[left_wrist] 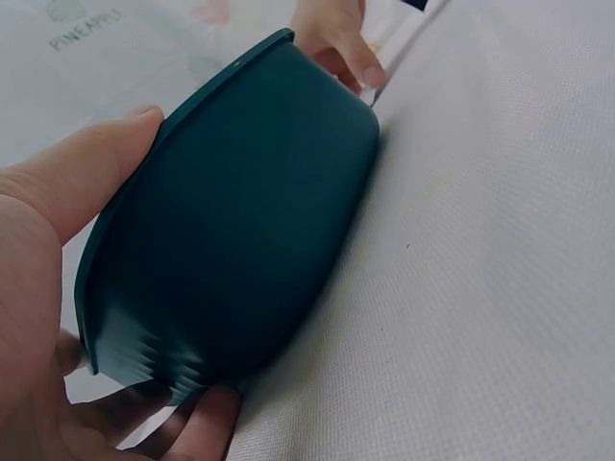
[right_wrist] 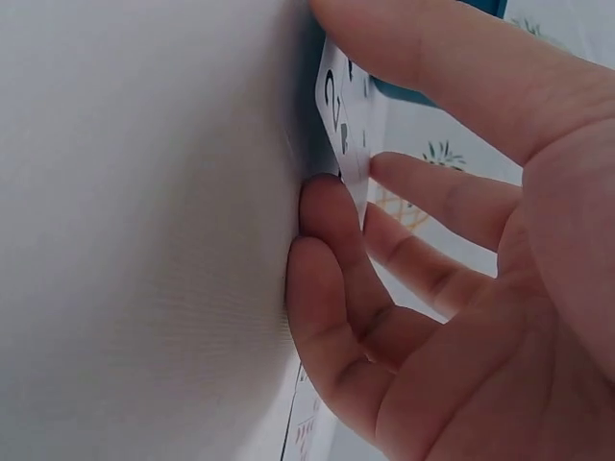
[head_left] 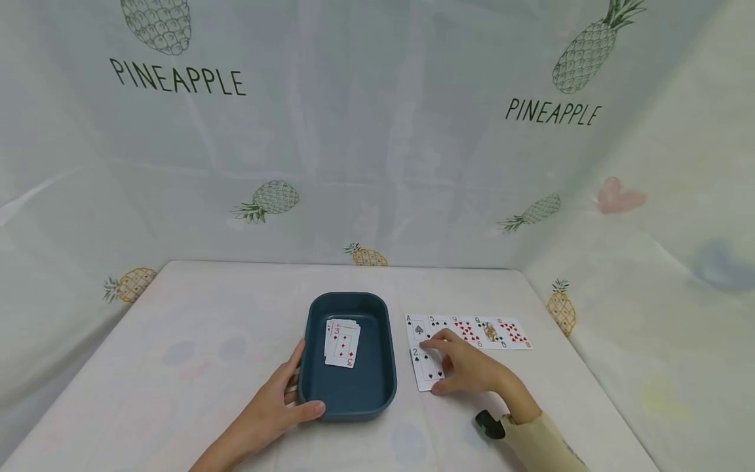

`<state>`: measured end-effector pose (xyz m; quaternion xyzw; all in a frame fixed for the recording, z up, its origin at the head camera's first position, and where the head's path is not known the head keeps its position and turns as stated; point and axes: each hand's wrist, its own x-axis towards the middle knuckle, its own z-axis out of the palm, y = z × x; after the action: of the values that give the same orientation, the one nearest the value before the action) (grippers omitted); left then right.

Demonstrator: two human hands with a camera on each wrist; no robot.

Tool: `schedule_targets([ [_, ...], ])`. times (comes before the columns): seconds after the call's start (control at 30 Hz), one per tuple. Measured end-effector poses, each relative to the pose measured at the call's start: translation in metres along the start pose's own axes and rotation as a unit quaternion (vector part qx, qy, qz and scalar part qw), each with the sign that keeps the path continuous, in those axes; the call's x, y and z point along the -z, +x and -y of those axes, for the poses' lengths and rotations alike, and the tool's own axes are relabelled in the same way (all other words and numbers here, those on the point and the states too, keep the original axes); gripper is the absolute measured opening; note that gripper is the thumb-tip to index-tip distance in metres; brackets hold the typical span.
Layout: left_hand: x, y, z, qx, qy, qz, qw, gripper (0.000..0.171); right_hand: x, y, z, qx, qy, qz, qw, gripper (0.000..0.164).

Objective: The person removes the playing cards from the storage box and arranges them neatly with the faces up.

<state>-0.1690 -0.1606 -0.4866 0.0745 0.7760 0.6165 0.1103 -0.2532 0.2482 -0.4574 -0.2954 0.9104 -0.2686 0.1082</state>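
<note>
My left hand [head_left: 268, 413] grips the near left side of a dark teal rectangular tray [head_left: 349, 401], thumb over the rim and fingers round the outer wall. Inside the tray lies a small pile of playing cards [head_left: 342, 342], a three of diamonds on top. Right of the tray, my right hand [head_left: 474, 367] holds a two of spades [head_left: 423, 377] between the thumb at its near edge and a finger at its far edge. In the right wrist view that card [right_wrist: 338, 106] is close over the white cloth, partly hidden by the thumb.
Beyond the right hand runs a row of face-up cards, from an ace of spades [head_left: 418, 328] through a nine [head_left: 466, 328] and a queen [head_left: 491, 333] to a red card [head_left: 515, 332]. Pineapple-print sheeting [head_left: 354, 131] walls the back and sides of the cloth-covered table [head_left: 194, 387].
</note>
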Motion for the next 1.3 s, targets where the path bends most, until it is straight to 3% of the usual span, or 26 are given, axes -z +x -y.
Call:
schedule_targets([
  [0.4,0.0002,-0.0005,0.0020,-0.005,0.000,0.002,1.0000,0.112,-0.0001,-0.0007,0.0053,-0.018,-0.001,0.009,1.000,0.073],
  [1.3,0.0005,-0.0023,-0.0013,0.004,-0.002,-0.002,1.0000,0.112,-0.0054,0.0030,-0.0044,-0.043,-0.001,0.004,0.999,0.075],
])
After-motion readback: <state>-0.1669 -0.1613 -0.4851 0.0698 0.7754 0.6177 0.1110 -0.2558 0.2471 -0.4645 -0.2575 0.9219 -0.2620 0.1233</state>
